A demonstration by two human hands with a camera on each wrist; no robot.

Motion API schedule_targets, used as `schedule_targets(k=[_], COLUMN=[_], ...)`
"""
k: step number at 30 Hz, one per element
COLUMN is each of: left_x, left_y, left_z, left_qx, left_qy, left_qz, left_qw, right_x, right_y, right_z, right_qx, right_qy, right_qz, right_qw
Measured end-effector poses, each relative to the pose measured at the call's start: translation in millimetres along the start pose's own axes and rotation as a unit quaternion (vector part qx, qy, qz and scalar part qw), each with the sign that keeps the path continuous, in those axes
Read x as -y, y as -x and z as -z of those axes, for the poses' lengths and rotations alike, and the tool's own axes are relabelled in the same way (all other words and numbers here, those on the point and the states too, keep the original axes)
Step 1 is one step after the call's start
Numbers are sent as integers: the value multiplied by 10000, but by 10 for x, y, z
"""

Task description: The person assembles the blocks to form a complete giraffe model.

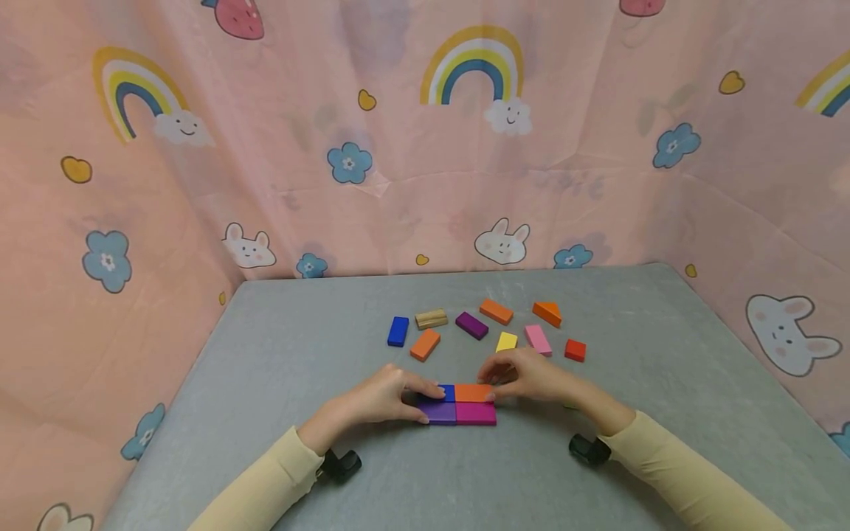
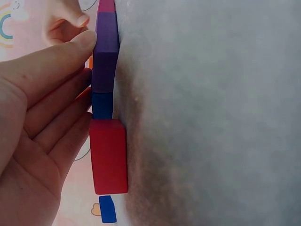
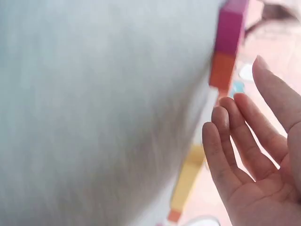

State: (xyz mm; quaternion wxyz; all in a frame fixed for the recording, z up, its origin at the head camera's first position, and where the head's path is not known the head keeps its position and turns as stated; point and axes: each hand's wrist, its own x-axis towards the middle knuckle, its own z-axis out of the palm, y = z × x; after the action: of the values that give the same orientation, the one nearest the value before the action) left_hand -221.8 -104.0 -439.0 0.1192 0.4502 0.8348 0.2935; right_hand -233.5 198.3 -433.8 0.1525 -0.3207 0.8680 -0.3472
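Four-sided wooden blocks lie flat, side by side, in a small rectangle: blue (image 1: pixel 448 393) and orange (image 1: pixel 474 392) behind, purple (image 1: pixel 440 414) and magenta (image 1: pixel 476 414) in front. My left hand (image 1: pixel 381 394) rests at the left end, index fingertip on the blue block and thumb at the purple one. In the left wrist view its fingers are fairly straight, and a red block (image 2: pixel 109 157) stands near them; the hand hides it in the head view. At the right end, my right hand (image 1: pixel 531 376) has loosely bent fingers beside the orange block; contact is unclear.
Behind the hands lie several loose blocks, including a blue one (image 1: pixel 398 332), a wood-patterned one (image 1: pixel 431 318), a dark purple one (image 1: pixel 472 325), an orange triangle (image 1: pixel 547 313), a pink one (image 1: pixel 538 340) and a yellow one (image 1: pixel 507 341). A patterned curtain (image 1: pixel 412 206) borders the grey table (image 1: pixel 285 354).
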Motion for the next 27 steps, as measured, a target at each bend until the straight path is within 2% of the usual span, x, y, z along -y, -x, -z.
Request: schedule_targets(k=[6,14,21,27], left_x=[1,-2,-4,2], left_y=[6,5,4,4], left_z=[-1,0,1,-7], left_qx=[9,7,-1,3], left_qy=[-4,2,-14,23], left_qz=[4,-14,-8,-11], left_qw=[10000,10000,10000,10000], right_x=[-100,-429,-580,-622], right_y=[113,264,339,332], right_z=[258,523,635,658], right_qx=[-725,-1522,-1543,-1423], right_qy=[-18,365,742,982], right_qz=[-80,-234,-839,-919], right_qw=[9973,9874,9817,9806])
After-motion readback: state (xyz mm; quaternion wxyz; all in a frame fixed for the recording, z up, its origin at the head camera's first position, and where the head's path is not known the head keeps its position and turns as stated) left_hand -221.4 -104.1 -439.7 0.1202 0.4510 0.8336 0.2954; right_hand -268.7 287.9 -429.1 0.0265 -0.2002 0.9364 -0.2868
